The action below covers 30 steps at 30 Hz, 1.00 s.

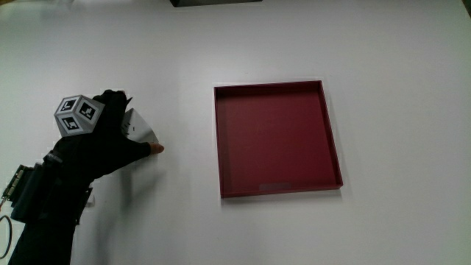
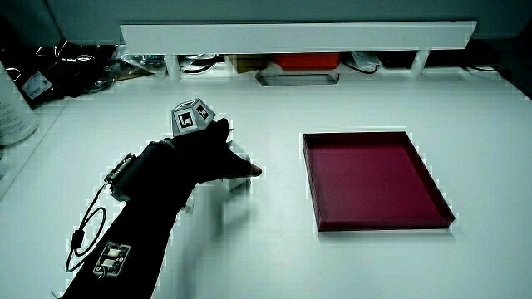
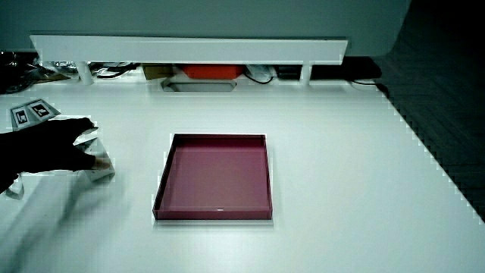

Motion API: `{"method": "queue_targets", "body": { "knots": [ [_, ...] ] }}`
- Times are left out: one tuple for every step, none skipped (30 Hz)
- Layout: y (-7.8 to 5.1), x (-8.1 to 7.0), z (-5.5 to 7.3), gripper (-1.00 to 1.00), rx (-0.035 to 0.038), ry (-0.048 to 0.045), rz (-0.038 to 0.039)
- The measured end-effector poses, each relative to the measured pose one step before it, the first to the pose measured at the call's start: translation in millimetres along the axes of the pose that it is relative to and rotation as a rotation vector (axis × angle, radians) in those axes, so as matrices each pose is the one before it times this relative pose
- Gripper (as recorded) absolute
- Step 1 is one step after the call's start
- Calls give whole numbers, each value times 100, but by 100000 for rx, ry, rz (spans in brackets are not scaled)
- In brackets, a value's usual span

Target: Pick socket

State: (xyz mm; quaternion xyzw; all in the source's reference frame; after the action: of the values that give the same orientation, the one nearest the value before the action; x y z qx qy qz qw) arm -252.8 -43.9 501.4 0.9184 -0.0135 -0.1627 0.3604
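Nearest the person, the black-sleeved forearm (image 1: 44, 210) reaches up across the white bench (image 1: 397, 73) with a small device and cable strapped to it. At its end the gloved hand (image 1: 110, 140) carries a patterned cube (image 1: 77, 114) on its back. The fingers are curled around a small white socket (image 1: 140, 126), which shows between them, with a bare fingertip (image 1: 156, 148) poking out at its lower corner. Whether the socket is touching the bench cannot be told. In a side view the socket (image 3: 98, 163) shows as a pale block just under the hand (image 3: 45, 144). A shallow dark red tray (image 1: 280, 193) lies flat beside the hand and socket, apart from them, at about the same distance from the person. In both side views a low white partition (image 2: 291, 35) runs along the bench, farther from the person than the tray (image 2: 382, 224).
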Motion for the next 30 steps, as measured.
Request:
{"method": "queue_targets", "body": {
  "knots": [
    [54, -68, -104, 4, 133, 362, 857],
    [-16, 62, -36, 9, -633, -240, -19],
    [38, -54, -82, 13, -179, 242, -166],
    [-96, 91, 49, 17, 190, -162, 97],
    [248, -258, -206, 22, 249, -129, 443],
    [27, 28, -71, 26, -860, 414, 479],
    [71, -31, -50, 30, 251, -222, -252],
    [-13, -1, 22, 35, 818, 221, 389],
    [-31, -4, -16, 39, -595, -819, -632],
    [63, -102, -46, 43, 563, 383, -143],
    [-96, 66, 78, 48, 1306, 253, 464],
    [-119, 21, 74, 52, 1522, -346, -1246],
    [-104, -103, 49, 57, 2377, -487, -762],
    [16, -147, -59, 61, 397, -372, 964],
    [62, -164, -115, 65, 1036, 478, 22],
    [-294, 372, 286, 70, 533, -193, -787],
    [264, -366, -256, 74, -358, -50, 676],
    [-109, 98, 69, 78, 326, 96, -535],
    [-81, 63, 44, 83, 445, 74, -17],
    [181, -280, -230, 87, -229, 716, 0],
    [-361, 323, 250, 91, 250, -1257, -779],
    [43, -190, -113, 96, 777, 82, -399],
    [-1, -56, -26, 100, 670, 158, 276],
    [-84, 125, 44, 100, -226, -483, -1255],
    [34, -67, -54, 100, 380, 324, 245],
    [-11, -17, -33, 100, 466, 262, -345],
    [6, -74, -76, 100, 405, 85, -421],
    [-116, 74, 71, 100, 435, -351, -214],
    [-139, 83, 127, 100, 516, -244, -27],
    [-72, -10, 56, 100, 468, -914, -1089]
  ]
}}
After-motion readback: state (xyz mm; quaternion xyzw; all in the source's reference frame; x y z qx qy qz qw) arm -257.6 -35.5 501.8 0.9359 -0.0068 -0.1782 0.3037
